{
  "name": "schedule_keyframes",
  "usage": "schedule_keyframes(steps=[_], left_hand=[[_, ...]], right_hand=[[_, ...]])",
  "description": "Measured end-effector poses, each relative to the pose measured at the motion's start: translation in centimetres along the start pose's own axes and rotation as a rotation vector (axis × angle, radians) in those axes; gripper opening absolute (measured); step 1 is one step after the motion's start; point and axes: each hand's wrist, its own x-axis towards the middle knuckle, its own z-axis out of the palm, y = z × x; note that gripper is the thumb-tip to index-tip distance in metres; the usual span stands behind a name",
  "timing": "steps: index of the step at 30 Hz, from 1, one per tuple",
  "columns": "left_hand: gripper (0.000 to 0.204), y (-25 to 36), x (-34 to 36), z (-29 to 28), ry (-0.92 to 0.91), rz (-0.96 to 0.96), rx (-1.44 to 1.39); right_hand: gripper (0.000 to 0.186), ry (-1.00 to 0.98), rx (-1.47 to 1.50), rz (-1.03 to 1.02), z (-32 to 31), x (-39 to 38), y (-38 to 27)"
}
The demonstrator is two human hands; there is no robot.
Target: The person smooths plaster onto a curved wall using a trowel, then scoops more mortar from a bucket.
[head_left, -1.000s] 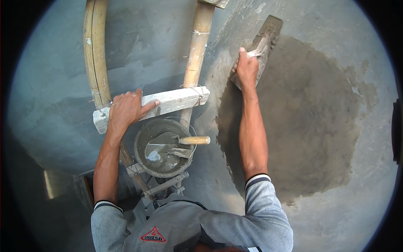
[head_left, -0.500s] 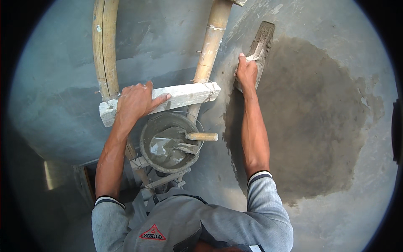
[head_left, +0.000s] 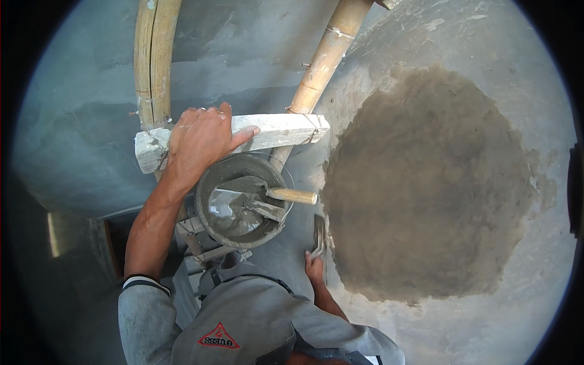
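My left hand [head_left: 204, 139] is wrapped over the pale, plaster-smeared wooden rung [head_left: 278, 130] of a bamboo ladder, its thumb lying along the near side. Low against the wall, my right hand [head_left: 314, 267] grips a flat plastering trowel [head_left: 319, 233] by its handle. The blade stands upright beside the lower left edge of a large darker patch of wet plaster [head_left: 426, 188]. Just below the rung hangs a dark bucket [head_left: 202, 207] of wet grey mortar. A second trowel rests in it, its wooden handle [head_left: 293, 195] sticking out over the rim.
Two bamboo uprights, the left one [head_left: 155, 67] and the right one [head_left: 331, 55], flank the rung, with small nails jutting out. Lower ladder rungs [head_left: 210, 255] show under the bucket. Grey walls meet behind the ladder, and a dark framed opening [head_left: 112, 243] lies at lower left.
My right hand has brought the trowel down from the patch's upper left to its lower left side. The left hand keeps its hold on the rung; the whole view has shifted slightly.
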Motion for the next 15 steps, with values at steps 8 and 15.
schedule_keyframes(steps=[8,15], left_hand=[[0.075,-0.8,-0.3,0.2,0.003,0.046,-0.013],[0.074,-1.3,-0.7,0.1,0.017,0.022,-0.009]], right_hand=[[0.045,0.339,0.645,-0.336,-21.0,21.5,-33.4],[0.027,-0.097,0.390,-0.291,-27.5,7.3,-35.9]])
